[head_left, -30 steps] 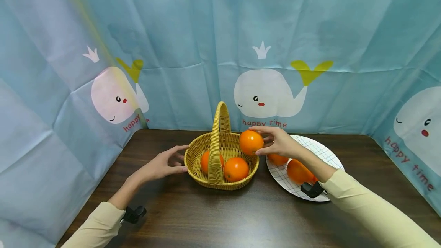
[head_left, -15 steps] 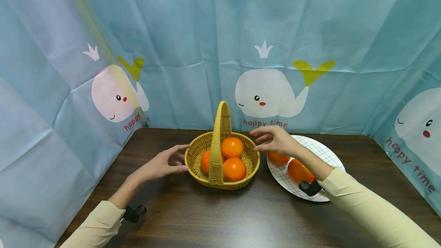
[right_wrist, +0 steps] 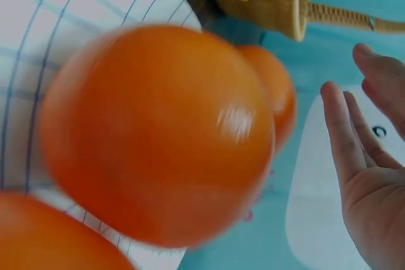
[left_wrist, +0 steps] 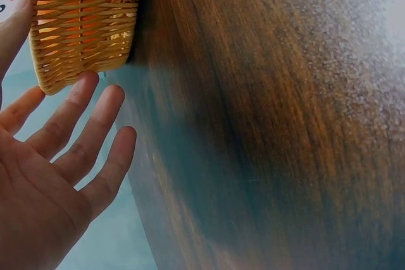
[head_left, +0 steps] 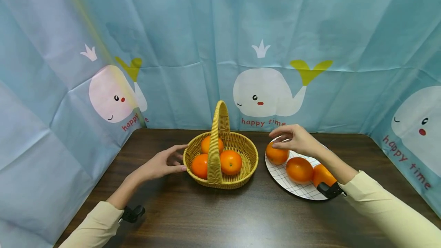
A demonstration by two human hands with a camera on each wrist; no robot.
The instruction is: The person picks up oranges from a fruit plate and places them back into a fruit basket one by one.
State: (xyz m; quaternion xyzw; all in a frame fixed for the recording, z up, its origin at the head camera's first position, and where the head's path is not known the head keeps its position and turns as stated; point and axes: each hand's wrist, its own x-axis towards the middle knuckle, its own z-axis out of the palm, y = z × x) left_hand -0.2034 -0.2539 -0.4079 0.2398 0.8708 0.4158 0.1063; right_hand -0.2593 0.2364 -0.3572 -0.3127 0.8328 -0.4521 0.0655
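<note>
A yellow wicker basket [head_left: 236, 182] with a tall handle stands mid-table and holds three oranges; one orange [head_left: 231, 162] lies right of the handle, the others behind and left of it. My left hand [head_left: 161, 165] touches the basket's left end with thumb and fingertips, fingers spread and fairly straight in the left wrist view. Over the plate's left side hovers my right hand [head_left: 297, 140], fingers loosely bent, holding nothing. Just below its fingertips is an orange [head_left: 276, 154]. Two more, a middle orange [head_left: 299, 170] and a right orange [head_left: 323, 175], share the plate.
The white plate [head_left: 293, 188] with a blue grid pattern lies right of the basket on a dark wooden table [head_left: 220, 217]. A light blue curtain [head_left: 179, 95] with whale prints hangs behind the table and along its sides. Each wrist wears a black camera.
My right hand let go of an orange inside the basket, then moved right over the plate. The oranges in the basket rolled and shifted. My left hand stayed at the basket's left end.
</note>
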